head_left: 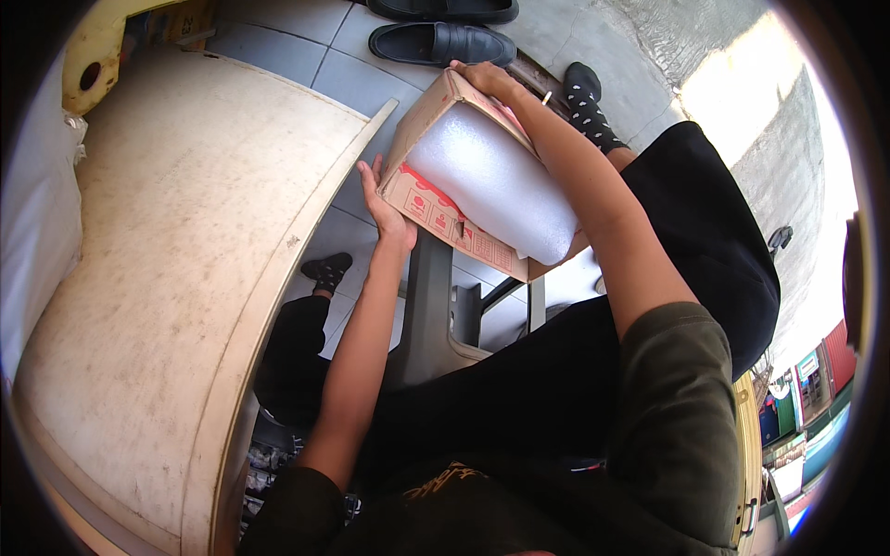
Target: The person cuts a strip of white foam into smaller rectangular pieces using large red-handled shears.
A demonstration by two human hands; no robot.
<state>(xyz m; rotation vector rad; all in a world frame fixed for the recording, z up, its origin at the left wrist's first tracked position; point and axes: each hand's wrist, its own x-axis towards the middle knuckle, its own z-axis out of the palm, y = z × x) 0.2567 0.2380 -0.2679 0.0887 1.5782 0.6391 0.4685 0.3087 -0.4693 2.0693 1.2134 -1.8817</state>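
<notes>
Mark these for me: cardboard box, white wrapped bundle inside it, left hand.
Cardboard box (441, 221): head view, on the side panel with red print.
White wrapped bundle (491, 176): head view, middle of its wrapped surface.
Left hand (387, 211): head view, middle of the hand, against the box.

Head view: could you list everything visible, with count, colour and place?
Red-printed cardboard box: one, brown, upper centre
Bubbly plastic-wrapped bundle: one, white, inside the box
Broad flat-topped table: one, cream, left
Holed panel: one, yellow, upper left
Draped sheet: one, white, left edge
Slip-on shoes: two, black, top
Square floor tiles: several, grey, top and centre
Moulded frame: one, grey, below the box
Corrugated panel: one, red, right edge
Spotted socks: two, black and white, on both feet
Loose trousers: one pair, black, centre-right
Left hand: one, bare, box's left side
Right hand: one, bare, box's top
</notes>
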